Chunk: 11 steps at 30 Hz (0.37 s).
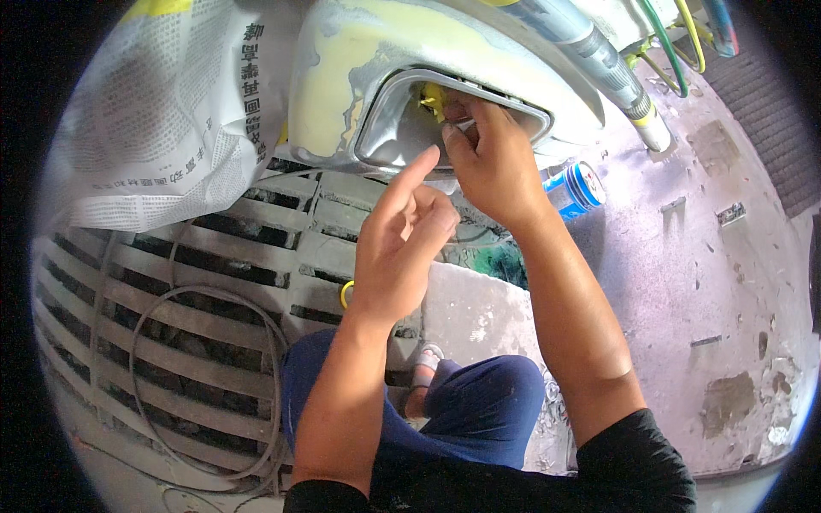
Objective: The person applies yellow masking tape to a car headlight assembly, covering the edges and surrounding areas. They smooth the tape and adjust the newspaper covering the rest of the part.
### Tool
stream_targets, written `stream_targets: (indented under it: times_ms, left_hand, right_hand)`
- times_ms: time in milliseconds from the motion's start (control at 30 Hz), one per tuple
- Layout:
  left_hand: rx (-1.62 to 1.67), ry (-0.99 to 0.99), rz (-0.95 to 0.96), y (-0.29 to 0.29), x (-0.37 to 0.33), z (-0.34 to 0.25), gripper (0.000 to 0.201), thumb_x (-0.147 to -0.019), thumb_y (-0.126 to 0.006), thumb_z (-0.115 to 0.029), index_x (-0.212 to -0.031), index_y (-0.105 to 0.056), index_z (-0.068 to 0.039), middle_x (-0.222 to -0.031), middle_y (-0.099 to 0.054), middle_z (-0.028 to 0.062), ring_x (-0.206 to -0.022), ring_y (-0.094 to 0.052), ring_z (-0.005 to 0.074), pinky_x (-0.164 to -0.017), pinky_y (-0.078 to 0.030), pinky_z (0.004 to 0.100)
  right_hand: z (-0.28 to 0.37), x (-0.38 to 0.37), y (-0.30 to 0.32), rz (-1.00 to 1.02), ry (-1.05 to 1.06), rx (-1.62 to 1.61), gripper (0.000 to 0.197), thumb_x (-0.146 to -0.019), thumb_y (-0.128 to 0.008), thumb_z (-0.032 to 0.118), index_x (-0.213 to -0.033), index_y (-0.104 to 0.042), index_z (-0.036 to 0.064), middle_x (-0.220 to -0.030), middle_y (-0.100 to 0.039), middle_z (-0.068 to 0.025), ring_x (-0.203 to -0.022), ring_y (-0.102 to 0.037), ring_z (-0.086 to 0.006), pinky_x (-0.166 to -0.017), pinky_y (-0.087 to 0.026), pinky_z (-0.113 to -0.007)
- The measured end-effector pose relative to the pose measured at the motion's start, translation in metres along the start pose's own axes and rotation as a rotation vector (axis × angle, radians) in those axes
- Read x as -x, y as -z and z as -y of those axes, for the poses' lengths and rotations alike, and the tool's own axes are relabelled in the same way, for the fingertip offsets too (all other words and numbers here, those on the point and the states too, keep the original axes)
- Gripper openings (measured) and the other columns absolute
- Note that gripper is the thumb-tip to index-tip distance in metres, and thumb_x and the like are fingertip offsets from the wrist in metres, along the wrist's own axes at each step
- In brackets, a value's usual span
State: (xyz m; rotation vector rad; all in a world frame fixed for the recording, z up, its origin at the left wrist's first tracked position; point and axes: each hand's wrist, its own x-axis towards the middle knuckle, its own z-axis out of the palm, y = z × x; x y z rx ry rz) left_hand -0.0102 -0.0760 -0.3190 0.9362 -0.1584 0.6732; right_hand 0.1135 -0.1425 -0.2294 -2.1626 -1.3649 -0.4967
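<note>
A vehicle body panel with yellow filler and grey sanded patches has a metal-lined rectangular recess. Inside the recess, crumpled yellow material shows beside my right fingertips. My right hand reaches into the opening with its fingers bent and pinched together; whatever they hold is mostly hidden, though a small pale edge shows by the thumb. Just below the recess rim is my left hand, its index finger stretched upward and the other fingers loosely curled. Nothing shows in its grasp.
Printed paper sheeting covers the panel's left side. A blue can lies near my right forearm. Slotted floor grating carries a looped grey hose. A thick grey pole and colored hoses stand at upper right.
</note>
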Motion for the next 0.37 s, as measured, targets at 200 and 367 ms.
stream_targets:
  times_ms: [200, 367]
  left_hand:
    - [-0.106, 0.152, 0.030, -0.007, -0.026, -0.007, 0.069, -0.095, -0.060, -0.016, -0.154, -0.028, -0.003, -0.087, -0.061, 0.0050, -0.072, -0.056, 0.0098, -0.064, -0.048, 0.0252]
    - [-0.097, 0.273, 0.157, 0.000, -0.044, -0.013, 0.086, -0.091, -0.066, -0.017, -0.157, -0.013, 0.002, -0.081, -0.060, 0.0056, -0.069, -0.056, 0.0094, -0.064, -0.047, 0.0226]
  right_hand:
    - [-0.004, -0.007, 0.004, 0.094, -0.009, 0.128, 0.033, -0.088, -0.062, 0.007, -0.120, -0.058, -0.0019, -0.105, -0.068, -0.0230, -0.092, -0.067, -0.0396, -0.080, -0.053, -0.042]
    - [-0.009, -0.009, 0.009, 0.152, 0.033, 0.020, 0.027, -0.088, -0.055, 0.010, -0.113, -0.055, 0.0013, -0.108, -0.062, -0.0326, -0.092, -0.060, -0.0526, -0.079, -0.049, -0.056]
